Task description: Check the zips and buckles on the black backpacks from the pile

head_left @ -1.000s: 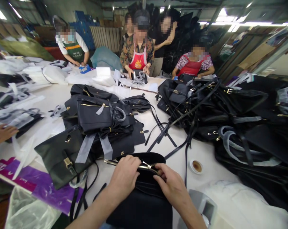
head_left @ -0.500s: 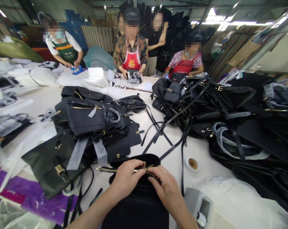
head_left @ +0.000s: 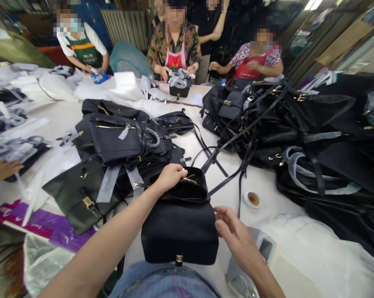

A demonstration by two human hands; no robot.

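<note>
A small black handbag [head_left: 181, 229] with a gold zip and a gold clasp lies on the white table right in front of me. My left hand [head_left: 171, 175] is closed on the bag's top edge at the gold zip. Beside the bag's right side, my right hand [head_left: 233, 231] rests with its fingers loosely curled and apart, holding nothing.
A stack of black bags [head_left: 121, 142] with grey paper strips lies behind left. A big heap of black bags and straps [head_left: 286, 124] fills the right. A small round cup [head_left: 253, 198] stands near. Several people work at the table's far side; another person's hand [head_left: 2, 170] is at left.
The bag has been pushed further onto the table and my left hand moved forward with its top. My right hand let go of the zip and dropped to the bag's right side.
</note>
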